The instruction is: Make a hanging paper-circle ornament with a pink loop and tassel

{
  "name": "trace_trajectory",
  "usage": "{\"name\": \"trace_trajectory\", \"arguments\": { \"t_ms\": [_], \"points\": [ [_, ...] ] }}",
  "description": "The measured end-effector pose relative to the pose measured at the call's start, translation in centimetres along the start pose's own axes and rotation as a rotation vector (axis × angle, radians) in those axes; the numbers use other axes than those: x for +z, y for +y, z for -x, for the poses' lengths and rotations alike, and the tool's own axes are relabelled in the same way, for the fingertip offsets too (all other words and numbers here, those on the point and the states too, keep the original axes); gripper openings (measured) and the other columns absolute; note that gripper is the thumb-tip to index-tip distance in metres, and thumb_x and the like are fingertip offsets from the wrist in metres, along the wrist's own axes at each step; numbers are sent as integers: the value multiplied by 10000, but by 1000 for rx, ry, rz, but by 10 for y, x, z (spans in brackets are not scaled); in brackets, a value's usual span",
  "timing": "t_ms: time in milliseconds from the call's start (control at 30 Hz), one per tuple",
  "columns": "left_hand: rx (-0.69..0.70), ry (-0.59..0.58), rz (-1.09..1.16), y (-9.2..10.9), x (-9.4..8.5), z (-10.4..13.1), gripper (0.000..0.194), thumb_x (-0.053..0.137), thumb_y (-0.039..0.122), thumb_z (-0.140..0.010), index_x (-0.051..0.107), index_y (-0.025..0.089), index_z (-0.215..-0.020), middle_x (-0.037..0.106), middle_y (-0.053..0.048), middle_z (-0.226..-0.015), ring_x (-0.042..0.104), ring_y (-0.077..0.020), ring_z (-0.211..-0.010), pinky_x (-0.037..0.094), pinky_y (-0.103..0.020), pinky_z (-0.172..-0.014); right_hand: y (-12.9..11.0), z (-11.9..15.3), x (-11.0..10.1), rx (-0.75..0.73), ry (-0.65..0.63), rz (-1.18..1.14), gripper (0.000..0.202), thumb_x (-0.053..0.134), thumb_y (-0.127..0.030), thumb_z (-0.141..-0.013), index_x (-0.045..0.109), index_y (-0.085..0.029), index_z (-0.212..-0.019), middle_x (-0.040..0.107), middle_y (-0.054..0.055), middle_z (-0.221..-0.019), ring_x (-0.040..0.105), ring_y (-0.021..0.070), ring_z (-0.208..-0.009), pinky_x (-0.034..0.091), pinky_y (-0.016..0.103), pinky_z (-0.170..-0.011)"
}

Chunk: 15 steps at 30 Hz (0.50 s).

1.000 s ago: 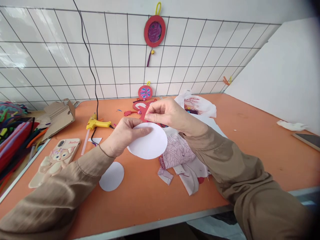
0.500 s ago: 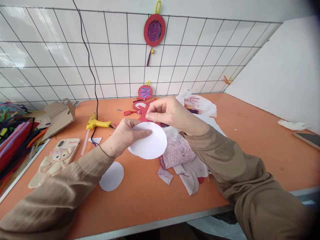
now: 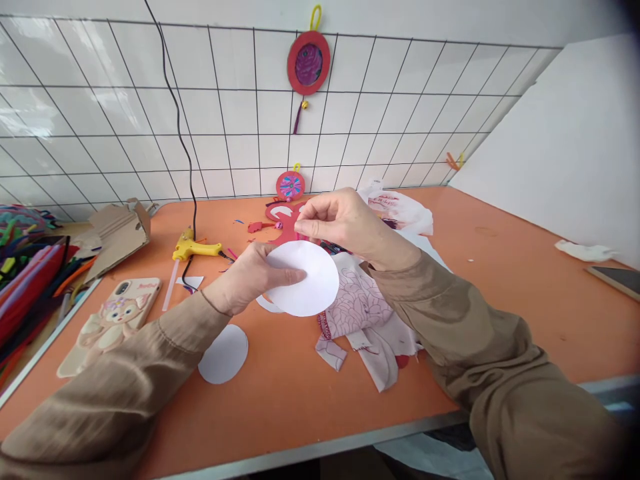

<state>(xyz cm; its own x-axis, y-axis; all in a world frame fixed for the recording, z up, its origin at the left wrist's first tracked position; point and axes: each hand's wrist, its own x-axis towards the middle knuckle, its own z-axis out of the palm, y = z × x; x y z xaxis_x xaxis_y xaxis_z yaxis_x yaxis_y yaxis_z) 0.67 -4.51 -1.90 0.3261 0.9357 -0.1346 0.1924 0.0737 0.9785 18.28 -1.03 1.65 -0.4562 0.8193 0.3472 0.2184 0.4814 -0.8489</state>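
My left hand (image 3: pixel 255 277) grips a white paper disc (image 3: pixel 313 287) by its left side, with the thumb lying on top. Just above the disc's upper edge, my right hand (image 3: pixel 337 217) is closed in a pinch; whatever its fingertips hold is too small to make out. Under the held disc, the curved edge of another white piece (image 3: pixel 269 304) shows. A second white disc (image 3: pixel 223 355) lies on the orange table beside my left sleeve. Patterned pale fabric (image 3: pixel 363 300) is bunched below my right hand.
A yellow glue gun (image 3: pixel 197 248) with a black cord and a phone case (image 3: pixel 115 320) are at the left. Pipe cleaners (image 3: pixel 33 287) and cardboard (image 3: pixel 120 237) lie farther left. Red round ornaments (image 3: pixel 309 61) hang at the back, and a plastic bag (image 3: pixel 417 217) rests behind my right hand.
The held disc has shifted slightly right with my left thumb, and more of the white piece's curved edge shows. My right hand has moved slightly right, still pinched.
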Motion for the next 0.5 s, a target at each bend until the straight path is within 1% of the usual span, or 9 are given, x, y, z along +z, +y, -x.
{"name": "trace_trajectory", "arguments": {
  "t_ms": [67, 133, 200, 300, 400, 500],
  "points": [
    [-7, 0, -12, 1, 1, 0, 185, 790, 255, -637, 757, 158, -791, 725, -54, -728, 649, -193, -668, 471, -274, -553, 0, 0, 0, 7, 2, -10, 193, 681, -259, -761, 602, -160, -617, 576, -6, -562, 503, 76, -509, 391, 228, -460],
    [19, 11, -8, 0, 1, 0, 172, 795, 263, -642, 757, 157, -772, 727, -49, -727, 648, -185, -676, 482, -276, -587, -1, 0, -1, 8, -11, -7, 187, 681, -258, -764, 610, -157, -625, 580, -5, -571, 512, 77, -517, 398, 230, -468],
    [64, 26, 6, -1, 0, 0, 187, 798, 307, -660, 762, 160, -769, 728, -45, -724, 643, -175, -669, 481, -272, -597, -1, 1, -1, -2, -25, 5, 176, 677, -259, -772, 622, -155, -641, 586, -5, -576, 522, 81, -526, 408, 236, -481],
    [141, 42, 19, -2, -1, 1, 221, 777, 378, -699, 768, 164, -753, 723, -44, -700, 634, -168, -643, 465, -266, -569, -1, 2, -1, -32, -42, 2, 162, 670, -257, -783, 636, -156, -660, 592, -5, -586, 522, 83, -538, 422, 248, -507],
    [225, 49, 20, -2, -1, 3, 209, 764, 375, -721, 775, 169, -752, 729, -45, -703, 644, -174, -651, 478, -273, -579, -4, 5, -1, -48, -61, -14, 166, 670, -262, -792, 639, -164, -662, 586, -7, -597, 514, 82, -545, 419, 249, -513],
    [319, 94, -20, -1, 1, 5, 196, 748, 362, -742, 776, 168, -743, 733, -50, -702, 656, -189, -676, 503, -295, -618, -8, 8, -1, -56, -69, 14, 199, 692, -312, -795, 634, -179, -660, 579, 0, -605, 513, 94, -558, 407, 251, -502]
  ]
}}
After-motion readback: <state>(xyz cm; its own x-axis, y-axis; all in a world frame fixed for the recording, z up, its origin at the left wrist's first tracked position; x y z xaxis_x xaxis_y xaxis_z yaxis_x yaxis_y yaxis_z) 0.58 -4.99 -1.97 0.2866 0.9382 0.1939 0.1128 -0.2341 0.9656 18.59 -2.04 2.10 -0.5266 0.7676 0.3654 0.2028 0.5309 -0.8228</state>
